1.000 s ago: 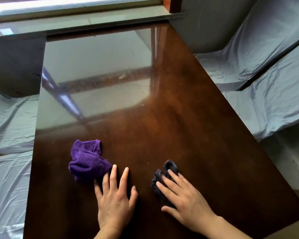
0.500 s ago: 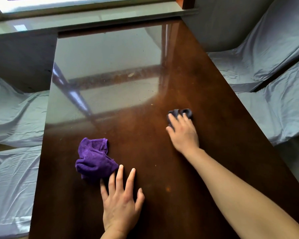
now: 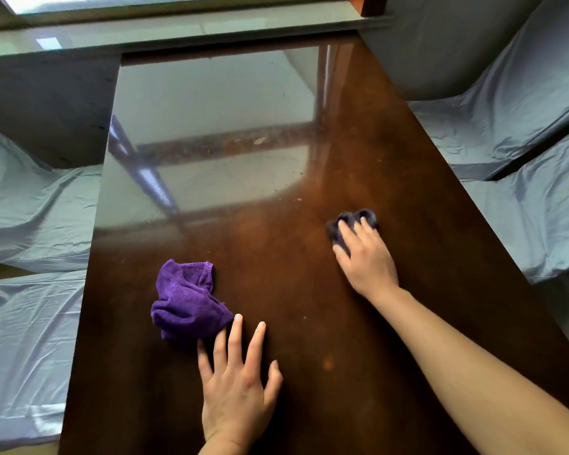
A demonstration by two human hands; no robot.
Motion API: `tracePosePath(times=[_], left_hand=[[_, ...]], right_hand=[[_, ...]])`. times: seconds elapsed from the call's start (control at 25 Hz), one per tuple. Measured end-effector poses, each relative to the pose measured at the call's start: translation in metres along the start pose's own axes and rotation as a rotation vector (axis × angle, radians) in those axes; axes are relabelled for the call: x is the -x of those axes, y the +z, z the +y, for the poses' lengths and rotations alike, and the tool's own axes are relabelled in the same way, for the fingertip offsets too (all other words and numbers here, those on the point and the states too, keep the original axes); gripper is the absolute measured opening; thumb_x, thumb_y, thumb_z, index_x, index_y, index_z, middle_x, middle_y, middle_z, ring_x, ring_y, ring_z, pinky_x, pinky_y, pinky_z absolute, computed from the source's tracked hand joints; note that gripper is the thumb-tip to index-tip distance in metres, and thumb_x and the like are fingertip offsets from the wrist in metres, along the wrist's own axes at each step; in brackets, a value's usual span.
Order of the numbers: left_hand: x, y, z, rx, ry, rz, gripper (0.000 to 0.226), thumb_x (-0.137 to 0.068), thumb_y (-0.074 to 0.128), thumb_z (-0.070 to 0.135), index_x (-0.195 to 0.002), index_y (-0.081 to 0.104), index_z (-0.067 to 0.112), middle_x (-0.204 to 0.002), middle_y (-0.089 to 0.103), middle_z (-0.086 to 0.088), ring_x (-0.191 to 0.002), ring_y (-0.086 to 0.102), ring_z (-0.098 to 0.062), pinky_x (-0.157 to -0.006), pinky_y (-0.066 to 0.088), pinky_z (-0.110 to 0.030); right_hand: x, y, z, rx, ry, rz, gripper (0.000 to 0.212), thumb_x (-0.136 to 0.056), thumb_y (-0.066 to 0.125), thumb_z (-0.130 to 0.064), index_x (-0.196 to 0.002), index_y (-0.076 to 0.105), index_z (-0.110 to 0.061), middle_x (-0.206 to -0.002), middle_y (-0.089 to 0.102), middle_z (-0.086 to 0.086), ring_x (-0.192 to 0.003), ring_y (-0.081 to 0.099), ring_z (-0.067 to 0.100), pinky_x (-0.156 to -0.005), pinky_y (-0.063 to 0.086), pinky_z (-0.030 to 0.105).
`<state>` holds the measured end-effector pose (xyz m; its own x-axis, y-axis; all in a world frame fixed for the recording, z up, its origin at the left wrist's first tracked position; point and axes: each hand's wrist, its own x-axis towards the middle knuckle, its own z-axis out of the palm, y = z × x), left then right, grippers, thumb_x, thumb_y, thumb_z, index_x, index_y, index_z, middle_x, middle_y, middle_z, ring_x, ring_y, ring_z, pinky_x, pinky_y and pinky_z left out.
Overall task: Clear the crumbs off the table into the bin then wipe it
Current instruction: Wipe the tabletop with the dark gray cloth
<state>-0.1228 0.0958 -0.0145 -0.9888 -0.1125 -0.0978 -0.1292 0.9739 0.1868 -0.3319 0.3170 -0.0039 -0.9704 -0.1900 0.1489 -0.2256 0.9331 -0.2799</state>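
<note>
A glossy dark brown table (image 3: 276,264) fills the middle of the view. My right hand (image 3: 365,257) is stretched out over its right half, pressing a small dark grey cloth (image 3: 352,221) flat against the wood. My left hand (image 3: 237,385) lies flat near the front with fingers spread, holding nothing. A crumpled purple cloth (image 3: 188,303) rests just beyond my left fingertips, touching them. A few pale crumbs (image 3: 260,140) lie farther back in the glare on the table. No bin is in view.
Seats draped in light blue sheets flank the table on the left (image 3: 30,208) and right (image 3: 523,142). A window sill (image 3: 178,31) runs behind the far edge of the table.
My right hand has pushed the dark cloth from the near edge out across the table, away from me and to the right. My left hand and the purple cloth have stayed put.
</note>
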Motion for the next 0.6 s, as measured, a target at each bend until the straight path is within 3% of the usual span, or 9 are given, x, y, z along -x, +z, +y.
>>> tracePosePath(times=[0.08,0.12,0.28,0.4,0.48,0.6], left_hand=[[0.0,-0.001,0.0,-0.003,-0.003,-0.007,0.067,-0.077,0.049,0.054,-0.14,0.045,0.031,-0.151,0.039,-0.008,-0.135,0.036,-0.032,-0.113,0.017,-0.063],[-0.001,-0.002,0.001,-0.001,-0.004,-0.005,0.067,-0.076,0.049,0.054,-0.14,0.046,0.031,-0.15,0.039,-0.009,-0.135,0.036,-0.032,-0.113,0.018,-0.063],[-0.001,-0.002,0.003,0.014,0.008,0.009,0.067,-0.076,0.049,0.053,-0.138,0.049,0.03,-0.149,0.042,-0.01,-0.134,0.038,-0.033,-0.112,0.019,-0.063],[0.0,-0.003,0.002,0.016,0.009,0.03,0.066,-0.076,0.048,0.053,-0.137,0.051,0.029,-0.149,0.043,-0.011,-0.133,0.04,-0.034,-0.112,0.019,-0.064],[-0.001,-0.004,0.003,0.029,0.001,0.03,0.066,-0.076,0.049,0.052,-0.137,0.052,0.028,-0.148,0.043,-0.011,-0.133,0.041,-0.034,-0.112,0.02,-0.065],[0.001,-0.005,0.004,0.01,-0.002,0.024,0.066,-0.077,0.048,0.051,-0.138,0.05,0.027,-0.149,0.042,-0.011,-0.134,0.039,-0.034,-0.112,0.019,-0.065]], right_hand=[[-0.021,0.009,-0.021,-0.013,0.177,-0.02,0.053,-0.096,0.051,-0.034,-0.144,0.044,-0.013,-0.148,0.047,0.018,-0.142,0.034,0.035,-0.117,0.025,0.047],[-0.023,0.013,-0.038,-0.014,0.147,-0.018,0.053,-0.096,0.052,-0.035,-0.144,0.045,-0.014,-0.147,0.048,0.018,-0.142,0.035,0.035,-0.116,0.025,0.046],[0.039,0.025,-0.093,-0.083,-0.34,-0.066,0.049,-0.09,0.059,-0.035,-0.134,0.057,-0.014,-0.138,0.058,0.016,-0.135,0.047,0.034,-0.113,0.036,0.047],[0.076,0.014,-0.06,-0.08,-0.517,-0.127,0.048,-0.093,0.053,-0.039,-0.136,0.055,-0.016,-0.142,0.056,0.01,-0.138,0.044,0.027,-0.115,0.034,0.042],[0.074,0.006,-0.018,-0.021,-0.43,-0.035,0.046,-0.093,0.056,-0.036,-0.13,0.061,-0.01,-0.135,0.061,0.016,-0.132,0.051,0.031,-0.109,0.042,0.047],[0.034,-0.002,0.026,0.011,-0.002,0.066,0.047,-0.091,0.059,-0.029,-0.129,0.06,-0.002,-0.131,0.061,0.025,-0.129,0.052,0.039,-0.107,0.043,0.051]])
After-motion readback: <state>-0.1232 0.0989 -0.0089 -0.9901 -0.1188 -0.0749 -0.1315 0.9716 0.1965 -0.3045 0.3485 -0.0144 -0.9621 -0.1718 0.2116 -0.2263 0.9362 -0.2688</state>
